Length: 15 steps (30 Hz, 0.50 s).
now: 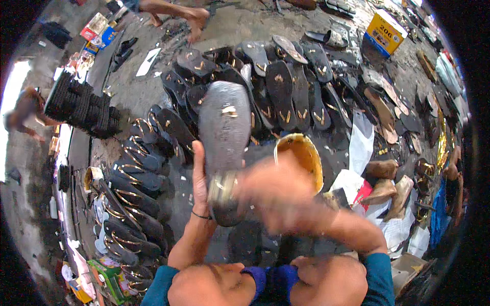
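Note:
My left hand [200, 178] grips a dark sandal sole [224, 132] by its left edge, thumb up along the side. The sole is held underside up, with pale strap ends showing near its upper part and its surface looking wet and shiny. Smeared by motion, my right hand [283, 186] is closed round what looks like a wide brush [223, 187], which lies across the lower part of the sole. Just behind that hand stands a round pot [320, 168] with a yellow, crusted inner wall, partly hidden by the hand.
Rows of dark soles [279, 94] lie beyond my hands. Black sandals with gold trim [135, 204] line the left, near a stack of black soles [79, 104]. Wooden shoe forms [383, 191] and white paper lie right. A yellow box [385, 33] and another person's foot [196, 20] are farther off.

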Each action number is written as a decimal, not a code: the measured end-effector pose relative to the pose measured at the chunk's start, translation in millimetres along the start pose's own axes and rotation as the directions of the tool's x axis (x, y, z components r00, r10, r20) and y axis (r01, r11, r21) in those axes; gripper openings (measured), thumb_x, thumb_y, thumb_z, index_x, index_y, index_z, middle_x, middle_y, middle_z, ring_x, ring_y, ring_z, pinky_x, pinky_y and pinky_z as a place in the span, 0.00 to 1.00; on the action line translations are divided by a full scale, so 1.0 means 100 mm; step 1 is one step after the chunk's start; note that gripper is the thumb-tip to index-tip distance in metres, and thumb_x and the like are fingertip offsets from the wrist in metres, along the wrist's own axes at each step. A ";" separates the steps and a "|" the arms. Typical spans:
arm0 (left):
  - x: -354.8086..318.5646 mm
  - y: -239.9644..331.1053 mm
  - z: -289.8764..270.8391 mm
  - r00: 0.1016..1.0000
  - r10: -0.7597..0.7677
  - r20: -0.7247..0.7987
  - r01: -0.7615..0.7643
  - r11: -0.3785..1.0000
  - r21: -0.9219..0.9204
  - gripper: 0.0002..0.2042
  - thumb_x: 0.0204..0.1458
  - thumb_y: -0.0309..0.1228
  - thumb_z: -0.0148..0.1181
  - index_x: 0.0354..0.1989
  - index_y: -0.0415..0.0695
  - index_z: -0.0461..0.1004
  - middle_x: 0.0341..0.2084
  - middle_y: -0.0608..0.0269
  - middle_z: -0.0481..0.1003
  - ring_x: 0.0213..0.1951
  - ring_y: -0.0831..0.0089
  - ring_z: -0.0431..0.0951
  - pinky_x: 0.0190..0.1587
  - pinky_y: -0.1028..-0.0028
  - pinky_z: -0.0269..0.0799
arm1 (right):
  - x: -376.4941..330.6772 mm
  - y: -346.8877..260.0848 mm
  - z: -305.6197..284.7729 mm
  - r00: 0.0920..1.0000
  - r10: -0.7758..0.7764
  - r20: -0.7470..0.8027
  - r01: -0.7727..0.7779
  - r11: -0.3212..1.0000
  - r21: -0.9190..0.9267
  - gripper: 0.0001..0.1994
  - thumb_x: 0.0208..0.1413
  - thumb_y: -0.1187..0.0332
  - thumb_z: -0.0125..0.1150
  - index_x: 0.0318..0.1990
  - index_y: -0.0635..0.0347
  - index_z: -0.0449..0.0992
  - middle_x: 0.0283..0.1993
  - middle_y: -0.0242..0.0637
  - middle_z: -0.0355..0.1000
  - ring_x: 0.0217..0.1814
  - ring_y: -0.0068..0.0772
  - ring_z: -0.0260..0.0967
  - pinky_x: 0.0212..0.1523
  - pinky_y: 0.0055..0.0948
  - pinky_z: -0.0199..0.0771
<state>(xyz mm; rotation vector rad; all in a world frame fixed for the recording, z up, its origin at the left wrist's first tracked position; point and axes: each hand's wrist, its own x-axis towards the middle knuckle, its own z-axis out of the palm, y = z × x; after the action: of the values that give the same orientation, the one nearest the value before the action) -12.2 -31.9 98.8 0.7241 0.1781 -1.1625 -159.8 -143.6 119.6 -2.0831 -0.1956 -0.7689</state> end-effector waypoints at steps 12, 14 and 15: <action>0.01 -0.15 0.18 0.978 -0.168 -0.124 0.175 0.984 0.045 0.36 0.59 0.61 0.54 0.59 0.37 0.71 0.49 0.50 0.79 0.44 0.64 0.83 0.47 0.63 0.81 | 0.05 0.16 -0.15 0.986 -0.107 0.129 0.124 0.983 -0.133 0.18 0.51 0.66 0.61 0.51 0.54 0.75 0.45 0.35 0.75 0.48 0.38 0.73 0.44 0.39 0.69; 0.06 -0.19 0.12 0.980 -0.190 -0.063 0.194 0.979 0.059 0.35 0.60 0.61 0.52 0.60 0.39 0.72 0.49 0.51 0.79 0.45 0.64 0.82 0.50 0.61 0.80 | -0.01 0.09 -0.05 0.985 -0.072 0.154 0.089 0.990 -0.107 0.20 0.48 0.68 0.64 0.52 0.54 0.75 0.45 0.34 0.75 0.46 0.38 0.72 0.44 0.39 0.69; 0.10 -0.14 0.06 0.979 -0.202 0.000 0.202 0.978 -0.054 0.31 0.62 0.60 0.49 0.54 0.42 0.76 0.43 0.52 0.82 0.36 0.63 0.84 0.41 0.64 0.82 | -0.15 -0.02 0.08 0.982 -0.110 0.153 0.122 0.990 -0.071 0.22 0.46 0.67 0.63 0.52 0.54 0.75 0.47 0.35 0.74 0.47 0.36 0.73 0.45 0.38 0.70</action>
<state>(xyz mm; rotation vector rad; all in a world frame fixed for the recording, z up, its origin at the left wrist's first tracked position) -21.6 -45.8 92.5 0.6730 0.2915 -1.3441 -168.5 -134.4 108.8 -2.2227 -0.3765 -0.7004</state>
